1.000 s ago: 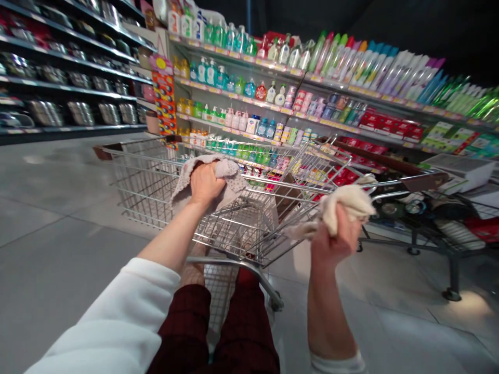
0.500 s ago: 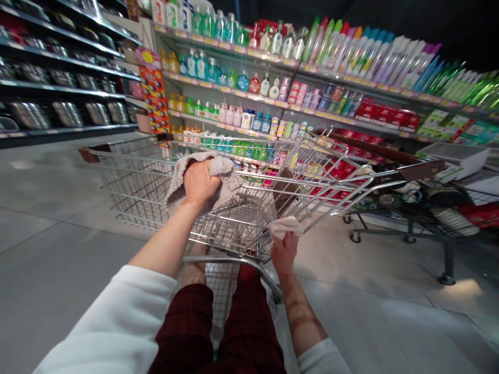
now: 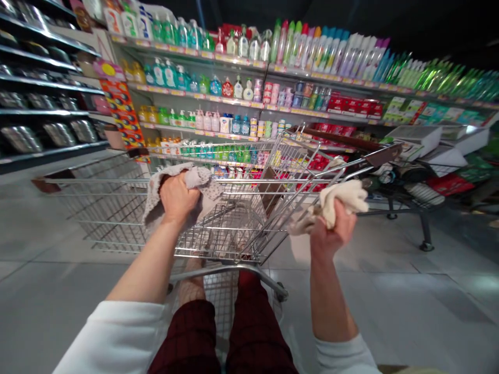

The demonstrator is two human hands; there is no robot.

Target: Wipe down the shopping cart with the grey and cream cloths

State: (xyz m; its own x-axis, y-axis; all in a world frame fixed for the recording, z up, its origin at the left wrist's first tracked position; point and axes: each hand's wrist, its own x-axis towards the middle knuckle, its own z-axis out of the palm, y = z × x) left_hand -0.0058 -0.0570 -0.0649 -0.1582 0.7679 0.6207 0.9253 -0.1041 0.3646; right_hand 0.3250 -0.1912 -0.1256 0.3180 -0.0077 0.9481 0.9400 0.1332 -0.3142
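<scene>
A metal shopping cart (image 3: 237,227) stands sideways before me, its wire basket between my hands. My left hand (image 3: 177,200) is closed over a grey, dimpled cloth (image 3: 153,202) draped on the cart's near top rail. On the right, my right hand (image 3: 331,236) grips a bunched cream cloth (image 3: 345,200) near the handle end. A darker fold of cloth hangs on the left side of that hand. Whether this cloth touches the cart's wires, I cannot tell.
Shelves of soap bottles and spray cans (image 3: 222,91) run behind the cart. Steel pots (image 3: 52,132) fill the racks at left. A second cart (image 3: 421,208), loaded with boxes and goods, stands at right. Grey tiled floor (image 3: 370,301) lies around.
My right hand has moved right with the cream cloth, which now shows more of its folds. My left hand keeps the grey cloth on the rail. The view has turned somewhat to the right.
</scene>
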